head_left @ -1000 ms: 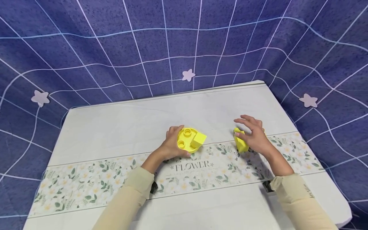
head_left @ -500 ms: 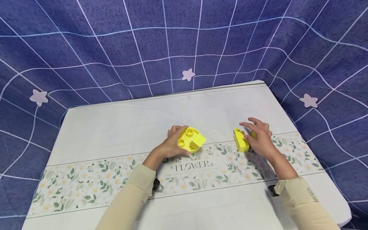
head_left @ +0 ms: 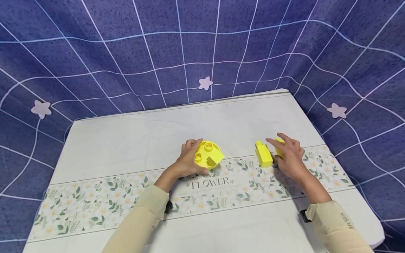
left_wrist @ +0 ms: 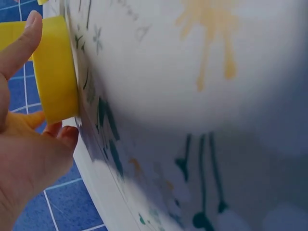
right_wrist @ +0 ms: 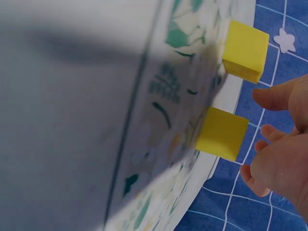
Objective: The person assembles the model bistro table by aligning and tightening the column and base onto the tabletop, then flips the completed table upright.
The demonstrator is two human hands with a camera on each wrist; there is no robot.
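My left hand (head_left: 188, 161) grips the rim of a round yellow toy base (head_left: 203, 154), thumb on the near side and fingers on the far side. Two ring-shaped studs and a yellow block (head_left: 216, 157) stand on it. My right hand (head_left: 290, 156) hovers over a second loose yellow block (head_left: 279, 149), partly covered by the fingers. To its left lies another yellow block (head_left: 264, 157) with a rounded knob at its far end. In the right wrist view both blocks (right_wrist: 245, 50) show apart from the spread thumb and fingers, which hold nothing.
A white cloth (head_left: 148, 137) with a flowered band and the word FLOWER covers the table. A blue curtain (head_left: 152, 52) with pale lines and star shapes hangs behind and at both sides.
My right hand has moved rightward, away from the block with the knob and over the other loose block. The left hand keeps hold of the round base, nearly still.
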